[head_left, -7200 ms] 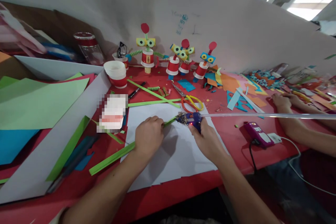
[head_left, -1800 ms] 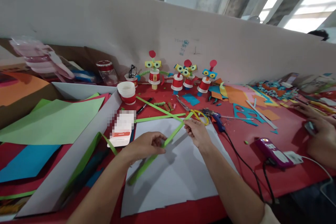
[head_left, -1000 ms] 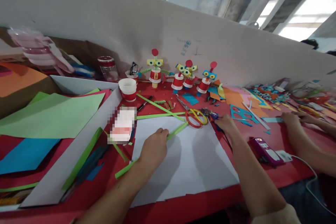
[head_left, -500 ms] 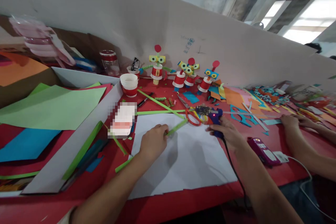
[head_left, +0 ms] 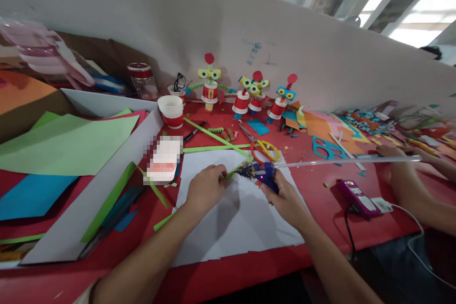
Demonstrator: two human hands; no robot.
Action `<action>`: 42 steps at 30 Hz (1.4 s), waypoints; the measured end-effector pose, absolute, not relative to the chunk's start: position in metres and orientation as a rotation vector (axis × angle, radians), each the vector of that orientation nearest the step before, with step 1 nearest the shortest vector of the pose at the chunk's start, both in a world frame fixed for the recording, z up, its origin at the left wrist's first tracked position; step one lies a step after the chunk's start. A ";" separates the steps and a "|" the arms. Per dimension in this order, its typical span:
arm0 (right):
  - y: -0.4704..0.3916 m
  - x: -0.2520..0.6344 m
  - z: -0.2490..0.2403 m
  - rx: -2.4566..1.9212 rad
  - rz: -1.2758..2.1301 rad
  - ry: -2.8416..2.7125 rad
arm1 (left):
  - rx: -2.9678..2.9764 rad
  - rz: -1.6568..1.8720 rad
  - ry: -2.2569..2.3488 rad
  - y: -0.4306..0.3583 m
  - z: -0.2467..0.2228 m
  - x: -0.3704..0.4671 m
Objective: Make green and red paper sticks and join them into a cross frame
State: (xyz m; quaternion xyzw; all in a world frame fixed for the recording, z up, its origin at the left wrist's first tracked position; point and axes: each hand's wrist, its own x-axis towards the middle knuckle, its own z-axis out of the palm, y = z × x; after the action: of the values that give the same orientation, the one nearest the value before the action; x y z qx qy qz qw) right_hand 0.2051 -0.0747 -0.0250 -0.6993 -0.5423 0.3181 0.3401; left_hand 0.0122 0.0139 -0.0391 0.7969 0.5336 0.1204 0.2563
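Our left hand (head_left: 206, 187) pinched green strip (head_left: 232, 173), right (head_left: 285, 199) gripped glue gun (head_left: 262, 175); scissors (head_left: 260, 146) just beyond gun, cups (head_left: 171, 113) farther left.

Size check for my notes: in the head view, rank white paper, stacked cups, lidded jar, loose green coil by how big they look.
1. White paper
2. Stacked cups and lidded jar: too alike to rank
3. Green coil

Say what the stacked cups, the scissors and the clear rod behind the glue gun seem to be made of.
Stacked cups: probably matte paper, judging by the thin, nested rims.
Scissors: metal blades with a grey sheen; handles likely smooth plastic, solidly coloured.
Clear rod: glossy glue or plastic, see-through with bright streaks.
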 end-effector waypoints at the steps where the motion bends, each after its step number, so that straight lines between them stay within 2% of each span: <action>1: -0.074 0.205 -0.025 -1.839 0.802 -1.422 | 2.165 0.320 1.446 0.014 -0.039 0.012; 9: -0.067 0.212 -0.020 -2.045 0.588 -1.547 | 2.144 0.248 1.488 0.012 -0.034 0.012; 25: -0.052 0.228 -0.006 -2.318 0.367 -1.607 | 2.175 0.273 1.463 0.011 -0.035 0.012; 36: -0.071 0.189 -0.009 -2.111 0.516 -1.755 | 2.132 0.255 1.183 0.028 -0.037 -0.002; 42: -0.078 0.174 -0.004 -2.093 0.614 -1.775 | 2.093 0.190 1.216 0.032 -0.031 -0.008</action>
State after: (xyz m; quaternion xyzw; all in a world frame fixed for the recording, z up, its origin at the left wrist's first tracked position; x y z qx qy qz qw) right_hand 0.1739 -0.0783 -0.0040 -0.7341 -0.6227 0.2154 0.1641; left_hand -0.0083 0.0315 -0.0308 0.8076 0.4694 0.0735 0.3494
